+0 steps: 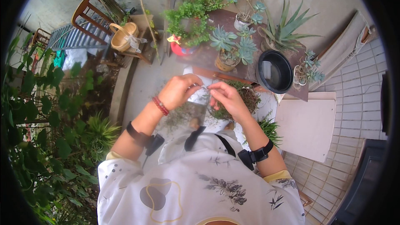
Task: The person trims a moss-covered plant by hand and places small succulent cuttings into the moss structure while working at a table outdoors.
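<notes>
My left hand (pixel 180 91), with a red bead bracelet at its wrist, is raised in front of me with thumb and fingers pinched together. Close to its right, my right hand (pixel 227 97) has thumb and forefinger drawn together and its other fingers curled. Something small and pale seems to lie between the fingertips, too small and blurred to name. Below the hands are a white sheet (pixel 198 97) and a plant with thin stems (pixel 251 98). Beyond them, a succulent in a tan pot (pixel 225 64) stands on a dark reddish table (pixel 215 20).
A black plastic basin (pixel 286 75) rests at the table's right, near an aloe-like plant (pixel 286 29) and a small potted succulent (pixel 301 78). A pale board (pixel 306 125) lies right. Left are a wicker basket (pixel 120 42), a wooden chair (pixel 90 17), a concrete curb (pixel 120 93) and leafy vines (pixel 53 115).
</notes>
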A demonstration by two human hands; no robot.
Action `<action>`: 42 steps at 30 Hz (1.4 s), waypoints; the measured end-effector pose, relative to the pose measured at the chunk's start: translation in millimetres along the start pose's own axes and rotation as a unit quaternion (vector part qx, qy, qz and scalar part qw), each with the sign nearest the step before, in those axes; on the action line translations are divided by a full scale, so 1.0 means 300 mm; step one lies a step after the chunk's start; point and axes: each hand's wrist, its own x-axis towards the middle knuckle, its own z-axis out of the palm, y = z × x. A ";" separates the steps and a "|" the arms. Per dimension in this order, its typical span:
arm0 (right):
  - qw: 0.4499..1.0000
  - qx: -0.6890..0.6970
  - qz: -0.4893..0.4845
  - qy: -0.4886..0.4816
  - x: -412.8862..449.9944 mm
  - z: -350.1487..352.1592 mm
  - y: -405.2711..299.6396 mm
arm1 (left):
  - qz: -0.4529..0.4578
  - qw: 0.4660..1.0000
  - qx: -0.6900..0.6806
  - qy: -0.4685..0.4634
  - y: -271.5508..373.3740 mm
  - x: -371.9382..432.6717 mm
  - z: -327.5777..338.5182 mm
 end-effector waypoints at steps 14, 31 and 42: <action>0.997 -0.065 0.009 0.031 -0.014 -0.015 -0.012 | -0.029 1.000 0.005 -0.010 -0.034 -0.025 -0.031; 0.989 0.093 0.100 0.064 -0.027 -0.042 0.037 | -0.064 0.997 0.019 -0.041 -0.036 -0.050 -0.040; 0.994 -0.010 0.092 0.050 -0.068 -0.018 0.037 | -0.054 0.995 0.052 -0.060 -0.045 -0.076 -0.031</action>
